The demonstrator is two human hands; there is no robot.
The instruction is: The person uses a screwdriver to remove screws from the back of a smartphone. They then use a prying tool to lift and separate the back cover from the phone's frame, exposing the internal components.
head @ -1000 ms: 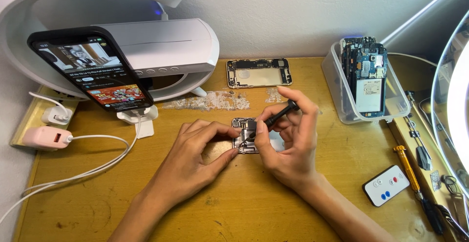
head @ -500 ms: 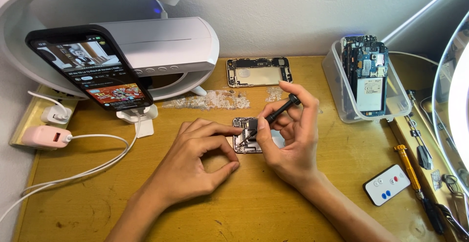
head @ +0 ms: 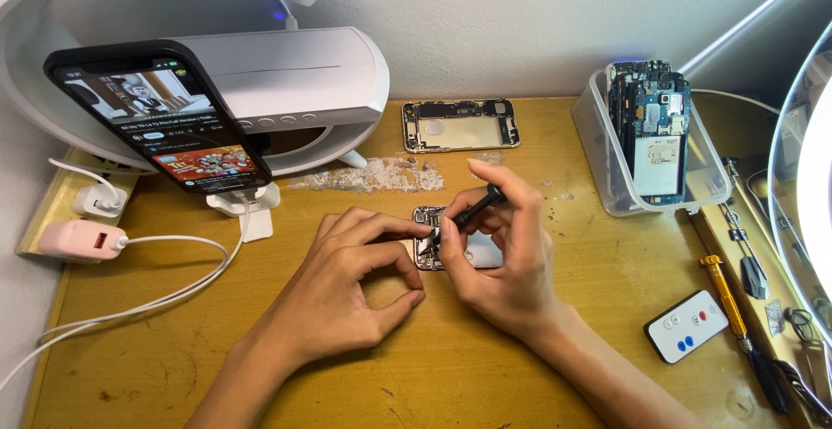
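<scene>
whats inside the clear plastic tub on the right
The clear plastic tub holds several opened phone bodies and circuit boards standing on edge, the front one showing a blue board and a white battery. How many stand behind it, and the tub's floor, are covered.

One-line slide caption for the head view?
Right hand tips a black screwdriver into an opened phone chassis steadied by the left hand on a wooden desk.

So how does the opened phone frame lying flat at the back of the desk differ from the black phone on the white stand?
The opened gold-edged phone frame lies flat on the wooden desk, its insides bare and dark. The black phone leans tilted on a white stand, its screen lit, with a white cable beneath. Both are rectangular with rounded corners.
</scene>
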